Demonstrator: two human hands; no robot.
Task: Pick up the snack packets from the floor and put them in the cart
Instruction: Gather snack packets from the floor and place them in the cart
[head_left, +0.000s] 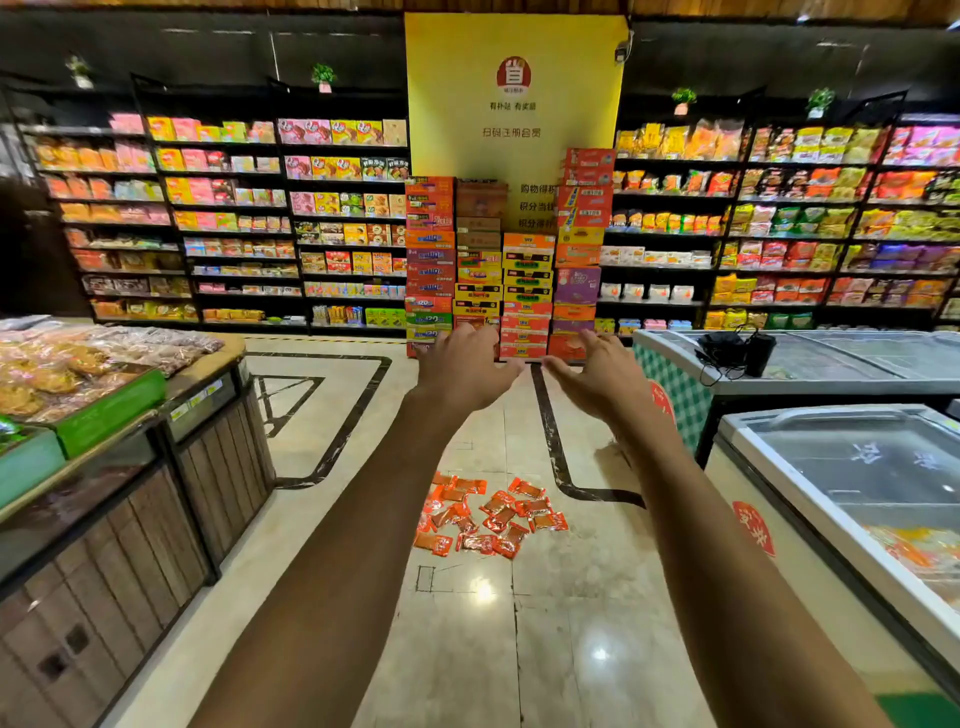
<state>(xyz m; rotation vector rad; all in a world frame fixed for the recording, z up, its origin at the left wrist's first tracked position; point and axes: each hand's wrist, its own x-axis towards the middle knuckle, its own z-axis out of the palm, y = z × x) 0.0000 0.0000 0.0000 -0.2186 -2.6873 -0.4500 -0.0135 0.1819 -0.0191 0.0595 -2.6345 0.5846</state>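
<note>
Several small orange-red snack packets (488, 517) lie scattered in a loose pile on the shiny tiled floor, between my two outstretched arms. My left hand (460, 371) is raised well above and beyond the pile, fingers spread, holding nothing. My right hand (597, 376) is held up beside it, palm turned inward, fingers apart and empty. The two thumbs nearly meet. No cart is in view.
A wooden display counter (156, 467) with bagged snacks stands on the left. Two chest freezers (831, 467) line the right side. Stacked cartons (498, 280) under a yellow sign and long black shelves (234, 218) close the far end of the aisle.
</note>
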